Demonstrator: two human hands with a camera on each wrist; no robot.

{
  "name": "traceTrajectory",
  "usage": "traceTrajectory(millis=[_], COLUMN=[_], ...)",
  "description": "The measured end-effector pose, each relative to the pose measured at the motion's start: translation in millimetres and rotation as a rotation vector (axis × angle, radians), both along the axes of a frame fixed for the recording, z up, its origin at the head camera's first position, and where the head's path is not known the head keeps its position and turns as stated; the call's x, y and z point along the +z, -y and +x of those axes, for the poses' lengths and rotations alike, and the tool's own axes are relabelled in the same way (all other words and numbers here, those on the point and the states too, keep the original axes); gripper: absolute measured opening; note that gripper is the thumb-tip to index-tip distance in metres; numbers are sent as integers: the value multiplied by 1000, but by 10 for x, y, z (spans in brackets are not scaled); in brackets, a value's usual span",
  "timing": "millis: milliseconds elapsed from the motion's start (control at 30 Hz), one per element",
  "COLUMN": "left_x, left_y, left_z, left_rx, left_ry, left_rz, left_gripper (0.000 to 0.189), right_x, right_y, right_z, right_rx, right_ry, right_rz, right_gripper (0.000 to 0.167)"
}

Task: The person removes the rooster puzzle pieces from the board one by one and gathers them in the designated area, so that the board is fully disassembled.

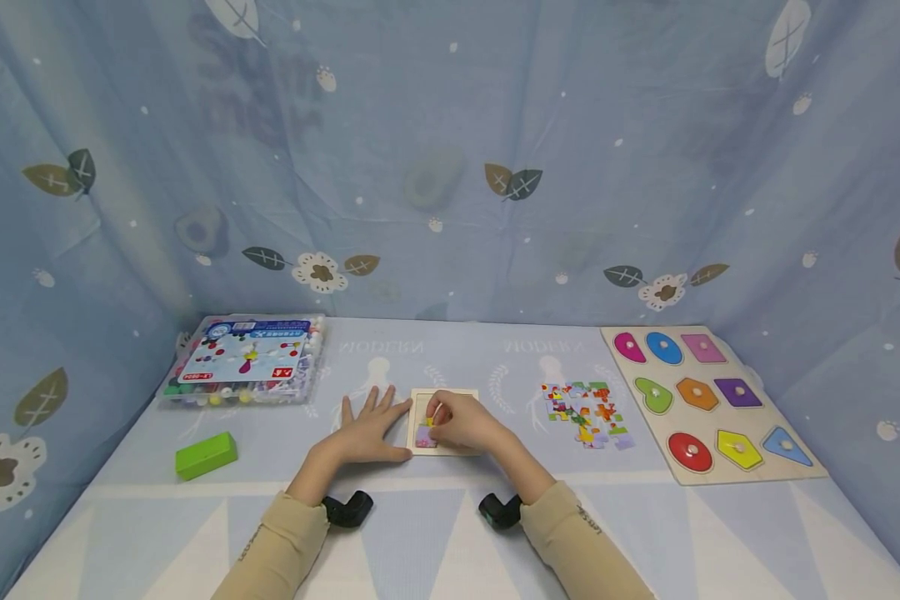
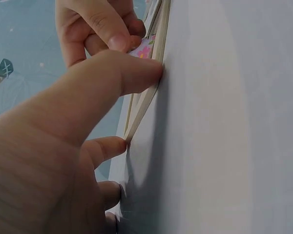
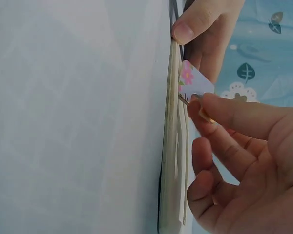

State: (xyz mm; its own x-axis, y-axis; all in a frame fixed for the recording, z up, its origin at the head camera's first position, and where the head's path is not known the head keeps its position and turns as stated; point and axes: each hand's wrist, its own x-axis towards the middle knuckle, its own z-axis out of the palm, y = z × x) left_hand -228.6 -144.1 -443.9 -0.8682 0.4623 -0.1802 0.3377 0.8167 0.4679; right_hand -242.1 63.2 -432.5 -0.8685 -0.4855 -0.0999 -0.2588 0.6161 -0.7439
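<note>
My right hand (image 1: 461,421) is over a small wooden puzzle frame (image 1: 467,393). Between its thumb and index finger it pinches a lilac puzzle piece (image 3: 195,80) with a pink flower, tilted up from the frame in the right wrist view. Fingers cover part of the piece, so I cannot tell if a second piece is joined to it. My left hand (image 1: 371,433) lies with spread fingers at the frame's left side. In the left wrist view its thumb and a fingertip touch the frame's edge (image 2: 145,109).
Loose puzzle pieces (image 1: 588,412) lie to the right of the frame. Farther right is a wooden shape board (image 1: 675,429) with knobbed shapes. A clear box of beads (image 1: 243,362) sits back left, with a green block (image 1: 206,456) in front. A blue curtain (image 1: 450,167) hangs behind.
</note>
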Motion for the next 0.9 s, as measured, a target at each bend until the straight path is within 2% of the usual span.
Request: traceTrajectory(millis=[133, 433, 700, 900], left_x=[-10, -5, 5, 9], left_y=[11, 22, 16, 1], left_z=[2, -9, -4, 9], left_rx=[1, 17, -3, -6], left_ry=[1, -4, -14, -5], left_rz=[-6, 12, 17, 23], left_gripper=[84, 85, 83, 84], right_x=[19, 124, 141, 261], right_y=[-40, -332, -768, -1212], right_z=[14, 31, 17, 56], right_rx=[-12, -114, -212, -290], right_ry=[13, 36, 52, 77], right_rz=[-53, -148, -165, -173], right_gripper=[18, 19, 18, 19])
